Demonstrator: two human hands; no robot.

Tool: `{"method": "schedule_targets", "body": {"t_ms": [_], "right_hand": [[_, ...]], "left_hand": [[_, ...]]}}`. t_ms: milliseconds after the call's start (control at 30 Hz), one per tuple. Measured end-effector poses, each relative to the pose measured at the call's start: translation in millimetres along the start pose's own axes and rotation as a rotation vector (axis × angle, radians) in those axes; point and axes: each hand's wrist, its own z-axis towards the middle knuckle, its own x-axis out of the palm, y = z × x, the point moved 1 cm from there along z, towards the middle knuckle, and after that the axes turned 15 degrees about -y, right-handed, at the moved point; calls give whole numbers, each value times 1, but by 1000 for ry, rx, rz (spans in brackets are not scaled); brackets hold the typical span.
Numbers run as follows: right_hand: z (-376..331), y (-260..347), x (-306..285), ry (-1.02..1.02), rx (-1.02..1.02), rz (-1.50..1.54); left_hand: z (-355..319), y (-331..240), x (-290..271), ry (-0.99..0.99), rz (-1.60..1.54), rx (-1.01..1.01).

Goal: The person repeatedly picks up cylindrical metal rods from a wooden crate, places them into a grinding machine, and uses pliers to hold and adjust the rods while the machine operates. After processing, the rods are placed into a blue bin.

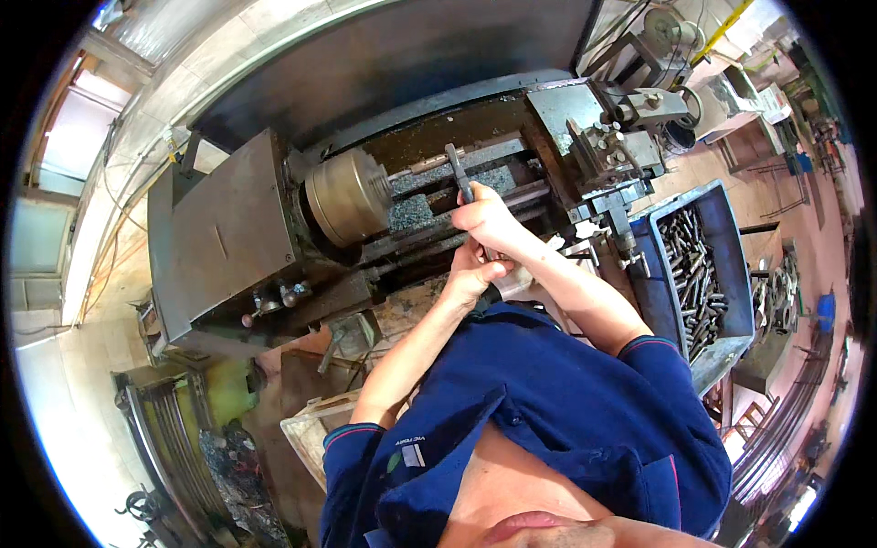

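The long grey metal caliper-like tool (461, 178) is up over the bed of the big grey metal lathe (274, 247), right hand (489, 219) clenched round its lower end and left hand (470, 274) curled on a short shiny metal cylinder (513, 283) just below, so I'd guess it's mid-measuring, nothing clamped in the round brass-coloured chuck (352, 194) yet. Can't see the tool's jaws or readout, and the blue plastic crate of dark metal rods (699, 265) is partly cut off behind the arm
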Motion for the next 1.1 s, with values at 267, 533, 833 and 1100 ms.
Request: {"method": "schedule_targets", "body": {"t_ms": [267,533,833,1100], "right_hand": [[-9,11,14,-16,-49,-119],[-12,11,23,-19,-26,-50],[-9,5,21,0,10,-38],[-8,5,15,8,11,-34]], "left_hand": [[-7,-15,-7,-55,116,74],[-2,-7,-27,-10,129,22],[-5,-9,-24,-29,122,50],[-2,-4,-10,-46,66,47]]}}
